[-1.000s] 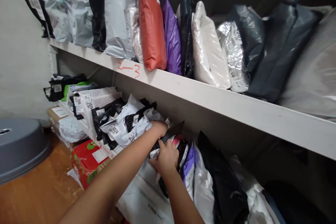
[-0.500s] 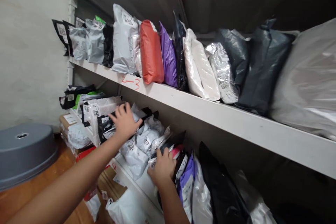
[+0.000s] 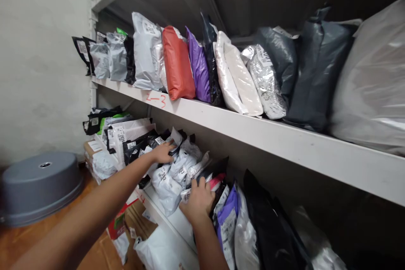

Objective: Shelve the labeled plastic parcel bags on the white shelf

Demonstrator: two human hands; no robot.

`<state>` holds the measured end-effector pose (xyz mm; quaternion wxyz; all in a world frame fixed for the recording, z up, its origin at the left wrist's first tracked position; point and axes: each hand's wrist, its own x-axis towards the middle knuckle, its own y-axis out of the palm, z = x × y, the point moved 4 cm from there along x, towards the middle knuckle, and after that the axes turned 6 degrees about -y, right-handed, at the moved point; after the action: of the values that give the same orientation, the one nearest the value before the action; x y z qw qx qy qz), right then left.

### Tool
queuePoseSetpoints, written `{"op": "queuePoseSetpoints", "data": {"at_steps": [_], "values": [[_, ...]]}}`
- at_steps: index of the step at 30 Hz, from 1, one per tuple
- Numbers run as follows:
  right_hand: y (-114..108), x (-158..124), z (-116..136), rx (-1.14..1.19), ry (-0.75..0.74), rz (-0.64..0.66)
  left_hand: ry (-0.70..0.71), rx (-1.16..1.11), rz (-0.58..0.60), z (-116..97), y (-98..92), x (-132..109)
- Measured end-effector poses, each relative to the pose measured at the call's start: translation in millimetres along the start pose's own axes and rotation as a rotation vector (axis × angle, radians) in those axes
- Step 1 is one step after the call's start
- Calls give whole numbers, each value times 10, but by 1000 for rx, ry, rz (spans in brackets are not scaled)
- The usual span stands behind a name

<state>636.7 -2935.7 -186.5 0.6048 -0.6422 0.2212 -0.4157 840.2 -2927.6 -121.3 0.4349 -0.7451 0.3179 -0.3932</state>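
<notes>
Several labelled mailing bags stand packed together on the lower shelf. My left hand (image 3: 163, 152) reaches in at the top of the grey-white bags, fingers stretched out and touching them. Just in front of it lie a white bag marked 302 (image 3: 167, 192) and another pale bag (image 3: 182, 168) with a partly visible number. Closer to me, my right hand (image 3: 198, 201) grips the upper edge of a parcel in the row, its fingers bent over it. A pink-edged bag (image 3: 217, 181) and a purple and white bag (image 3: 228, 215) lean beside that hand; its palm side is hidden.
Above, a shelf edge (image 3: 202, 116) marked 2-3 carries a row of bags, including a red parcel (image 3: 179, 65) and a silver one (image 3: 265, 80). A grey round tub (image 3: 41, 190) sits at left on the floor. Cartons and bags (image 3: 158, 249) lie below the lower shelf.
My left hand has moved right and lower, from spread above the dark bags to touching the grey-white ones. The right hand stays at the same parcels. The view has shifted slightly.
</notes>
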Motion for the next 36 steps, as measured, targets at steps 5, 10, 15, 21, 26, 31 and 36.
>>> {"op": "queuePoseSetpoints", "data": {"at_steps": [5,10,15,21,26,31,36], "values": [[-33,-12,18,15,-18,7,-407,-83,-375,459,-359,-203],[-39,-26,12,49,-6,18,-429,-198,-727,601,24,-921],[8,-14,29,2,9,80,-322,-431,-433,406,605,-1669],[-171,-89,167,-50,-7,344,-468,-666,-75,140,296,-2145],[-575,-325,499,-91,-144,396,-582,-623,57,279,-369,-2210],[-775,-105,988,-14,-239,368,-535,-595,222,410,-661,-1948],[-531,689,1539,44,-404,297,-434,-595,200,722,-576,-1142]]}}
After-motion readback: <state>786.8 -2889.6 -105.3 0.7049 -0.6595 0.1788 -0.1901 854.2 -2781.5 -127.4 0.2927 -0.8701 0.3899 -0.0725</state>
